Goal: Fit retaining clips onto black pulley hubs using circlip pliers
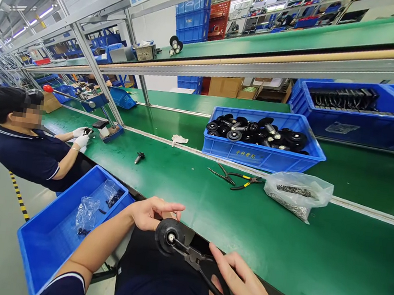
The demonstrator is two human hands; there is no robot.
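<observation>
While the left hand (152, 213) holds a black disc-shaped part (161, 242) by its rim, index finger stretched out past it, the right hand (245, 289) is wrapped around the dark handles of the pliers (194, 257), its own index finger lying extended. The part is just in front of the person's body, at the near edge of the green worktop (334, 262), with its face turned up and the tips of the pliers at its pale centre.

Farther back on the worktop, a clear plastic bag (297, 194) of small metal pieces lies beside yellow-marked pliers (250, 179). Behind them, a blue crate (243, 154) is filled with black, disc-ended parts, and a white glove (179, 139) lies to its left. A single dark part (139, 158) lies farther left.

At the lower left, a large blue bin (44, 229) contains crumpled clear plastic (86, 213) and some dark pieces. Beyond it, a co-worker (33, 150) in white gloves handles a small dark object.
</observation>
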